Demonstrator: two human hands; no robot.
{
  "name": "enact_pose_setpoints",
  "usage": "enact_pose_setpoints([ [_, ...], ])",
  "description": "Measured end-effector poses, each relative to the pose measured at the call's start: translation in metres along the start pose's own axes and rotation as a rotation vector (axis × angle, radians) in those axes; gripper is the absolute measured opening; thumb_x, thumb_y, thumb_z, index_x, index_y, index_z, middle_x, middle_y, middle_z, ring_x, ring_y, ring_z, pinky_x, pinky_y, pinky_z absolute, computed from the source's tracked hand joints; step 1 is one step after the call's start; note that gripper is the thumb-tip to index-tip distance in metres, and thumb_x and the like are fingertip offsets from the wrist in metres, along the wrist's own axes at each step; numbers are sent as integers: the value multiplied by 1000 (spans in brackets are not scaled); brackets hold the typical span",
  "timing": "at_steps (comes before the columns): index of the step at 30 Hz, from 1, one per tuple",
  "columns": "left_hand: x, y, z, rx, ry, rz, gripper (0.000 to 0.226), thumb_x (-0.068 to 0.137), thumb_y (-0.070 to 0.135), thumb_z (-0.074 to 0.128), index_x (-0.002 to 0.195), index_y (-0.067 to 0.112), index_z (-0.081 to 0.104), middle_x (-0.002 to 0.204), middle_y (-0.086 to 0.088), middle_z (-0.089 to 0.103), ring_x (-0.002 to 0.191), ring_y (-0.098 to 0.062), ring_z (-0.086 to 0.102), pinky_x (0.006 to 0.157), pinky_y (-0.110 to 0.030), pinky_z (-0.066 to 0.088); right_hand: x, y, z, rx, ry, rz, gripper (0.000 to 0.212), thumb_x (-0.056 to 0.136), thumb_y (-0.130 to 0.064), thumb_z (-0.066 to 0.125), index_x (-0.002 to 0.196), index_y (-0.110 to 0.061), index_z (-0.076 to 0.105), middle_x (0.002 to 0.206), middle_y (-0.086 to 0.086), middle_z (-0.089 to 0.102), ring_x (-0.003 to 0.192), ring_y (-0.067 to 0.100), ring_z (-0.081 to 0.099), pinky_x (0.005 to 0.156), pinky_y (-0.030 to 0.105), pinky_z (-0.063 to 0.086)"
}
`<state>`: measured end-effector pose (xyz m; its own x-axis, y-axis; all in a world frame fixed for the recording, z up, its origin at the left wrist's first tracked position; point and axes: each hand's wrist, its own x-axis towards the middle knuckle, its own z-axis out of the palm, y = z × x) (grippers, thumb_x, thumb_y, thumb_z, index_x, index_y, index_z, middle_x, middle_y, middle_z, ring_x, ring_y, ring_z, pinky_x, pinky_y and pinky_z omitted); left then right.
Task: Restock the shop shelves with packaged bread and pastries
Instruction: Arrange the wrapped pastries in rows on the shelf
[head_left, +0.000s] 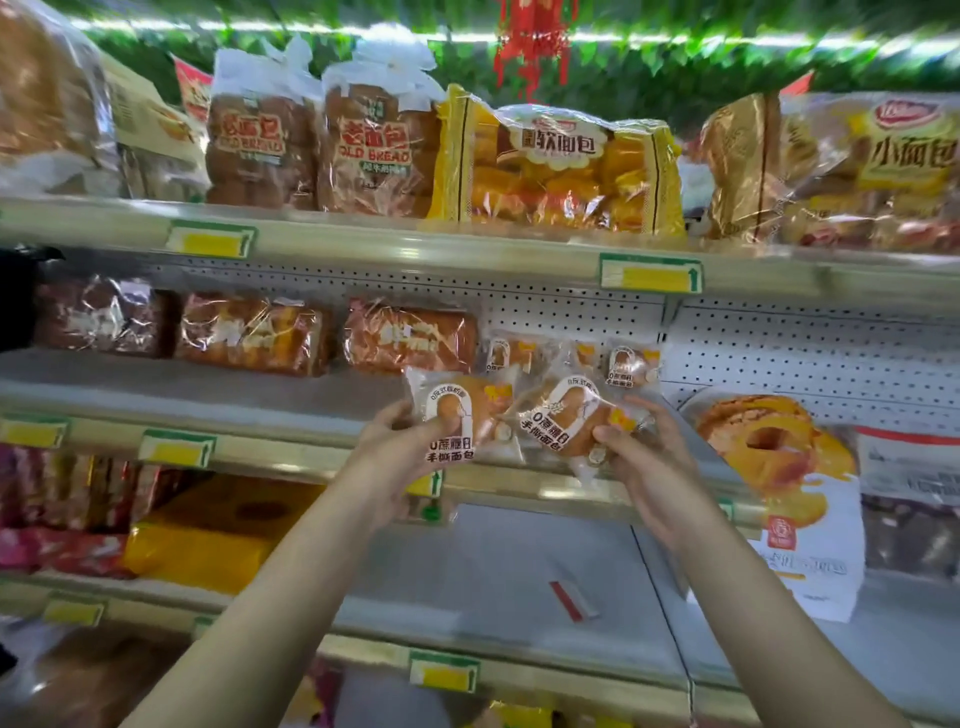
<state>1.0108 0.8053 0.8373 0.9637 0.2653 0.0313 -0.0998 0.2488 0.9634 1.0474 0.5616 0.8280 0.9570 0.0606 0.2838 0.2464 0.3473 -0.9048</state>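
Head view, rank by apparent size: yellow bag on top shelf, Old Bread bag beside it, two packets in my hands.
1. Yellow bag
2. Old Bread bag
3. Left-hand packet and right-hand packet: alike, and nearer the camera.

- Left bread packet (457, 415): small clear wrapper with a golden bun inside and a white arch label with dark print. It is held upright in front of the middle shelf (208, 387).
- Right bread packet (563, 423): same kind, held just beside the first, its top leaning right.
- Back packets (628, 364): two matching ones standing on that shelf, just behind.
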Motion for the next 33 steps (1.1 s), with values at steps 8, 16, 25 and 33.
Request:
enact_pose_setpoints([
  [8, 44, 3, 6, 171, -7, 91, 34, 82, 16, 78, 112, 23, 65, 102, 4, 73, 94, -12, 66, 75, -23, 47, 36, 3, -7, -129, 121, -57, 56, 89, 0, 65, 132, -29, 43, 111, 7, 63, 95, 19, 65, 72, 24, 53],
  [16, 92, 0, 34, 429, 10, 120, 30, 83, 8, 76, 109, 17, 65, 98, 4, 68, 79, -6, 60, 63, -14, 41, 89, 1, -24, -514, 171, 40, 44, 88, 4, 67, 122, -14, 46, 112, 9, 61, 94, 18, 61, 66, 20, 49],
  [25, 172, -15, 71, 672, -23, 73, 40, 79, 2, 78, 107, 25, 62, 116, -5, 68, 103, -23, 64, 90, -33, 52, 166, 16, -32, -946, 88, 128, 62, 90, -2, 64, 142, -8, 30, 121, 16, 60, 106, 31, 60, 76, 34, 49],
  [33, 234, -26, 84, 791, 37, 106, 50, 78, 8, 81, 123, 9, 60, 117, -10, 68, 105, -26, 65, 89, -32, 53, 216, 28, -37, -1026, 121, 142, 73, 87, -3, 68, 147, -13, 28, 107, 9, 61, 107, 29, 59, 78, 29, 42],
])
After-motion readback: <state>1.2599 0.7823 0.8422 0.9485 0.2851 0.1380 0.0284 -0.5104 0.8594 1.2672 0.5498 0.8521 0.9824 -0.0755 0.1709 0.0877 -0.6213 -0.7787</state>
